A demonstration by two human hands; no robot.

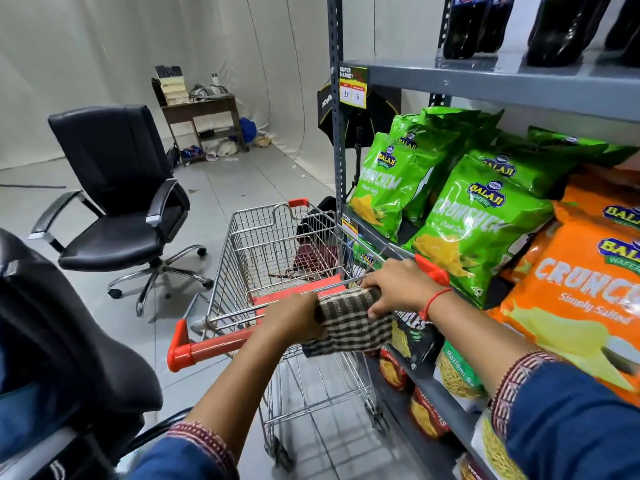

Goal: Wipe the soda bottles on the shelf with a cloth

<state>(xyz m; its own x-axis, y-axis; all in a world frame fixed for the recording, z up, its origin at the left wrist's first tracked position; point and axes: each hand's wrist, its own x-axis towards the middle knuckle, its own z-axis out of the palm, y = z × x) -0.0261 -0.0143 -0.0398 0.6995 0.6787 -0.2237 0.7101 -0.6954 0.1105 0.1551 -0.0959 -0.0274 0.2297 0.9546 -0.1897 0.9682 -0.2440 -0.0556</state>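
Floor lies bare and grey ahead of the shopping cart, with open room stretching toward the white curtain far behind it. A black office chair stands to the left of the cart, a little apart from it. The grey shelf rack runs close along the cart's right side, and its edge sits just beside the cart's wire wall, so there is little room on that side. Green chip bags and orange chip bags lean out over the shelf edge near the cart. The soda bottles are dark and stand on the top shelf, high above the cart and well apart from both hands. The cloth has dark and light stripes and hangs over the cart's red handle, between the two hands. The left hand is curled around the handle and touches the left edge of the cloth. The right hand grips the right side of the cloth on the handle, fingers bent over the top and thumb pressing on the cloth from below. A red thread is tied on the right wrist. Both arms wear blue sleeves with patterned cuffs.
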